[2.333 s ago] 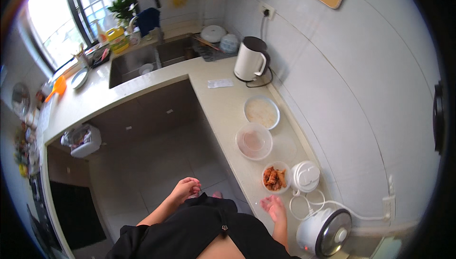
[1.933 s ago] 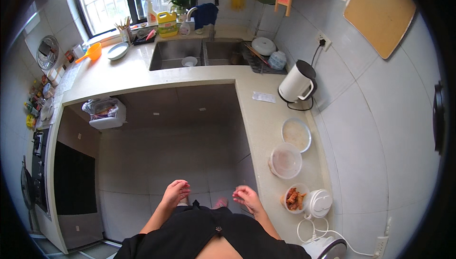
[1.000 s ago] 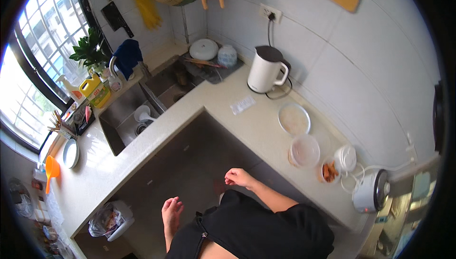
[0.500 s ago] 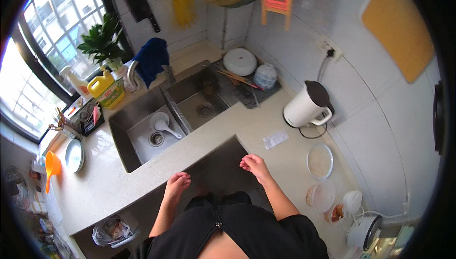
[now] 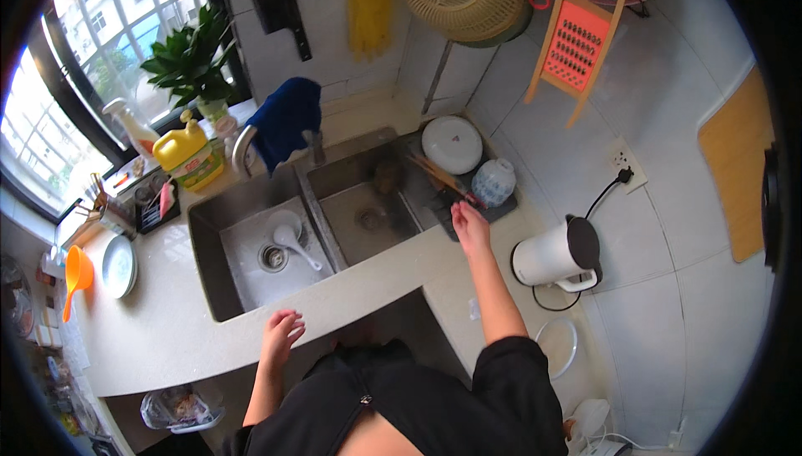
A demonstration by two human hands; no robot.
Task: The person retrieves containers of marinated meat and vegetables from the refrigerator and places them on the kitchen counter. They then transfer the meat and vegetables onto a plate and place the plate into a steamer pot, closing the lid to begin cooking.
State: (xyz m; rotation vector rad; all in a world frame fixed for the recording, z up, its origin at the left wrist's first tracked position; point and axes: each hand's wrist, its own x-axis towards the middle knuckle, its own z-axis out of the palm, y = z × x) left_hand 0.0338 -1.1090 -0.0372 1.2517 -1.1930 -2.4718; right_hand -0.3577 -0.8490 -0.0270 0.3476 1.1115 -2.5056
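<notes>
My right hand (image 5: 472, 226) is over the near edge of the dark drying mat (image 5: 505, 209), right of the double sink. Its fingers point toward wooden chopsticks (image 5: 434, 170) and a dark, slim item lying there; whether the fingertips touch them is unclear. A white lidded dish or plate (image 5: 452, 145) and a blue-and-white bowl (image 5: 494, 182), upside down, rest on the same mat. My left hand (image 5: 282, 337) hangs in front of the counter edge, fingers loosely bent and empty. In the left basin (image 5: 221, 276) lies a white ladle-like spoon (image 5: 292, 243) by the drain.
A white electric kettle (image 5: 543, 257) stands right of my right forearm, with a round clear container (image 5: 558, 347) nearer. A blue cloth (image 5: 288, 126) hangs over the faucet. On the left are stacked plates (image 5: 119, 266), an orange scoop (image 5: 78, 270) and a yellow jug (image 5: 185, 155).
My right hand has moved forward from the counter's edge to the drying mat. My left hand stays low, slightly further left. The view has shifted.
</notes>
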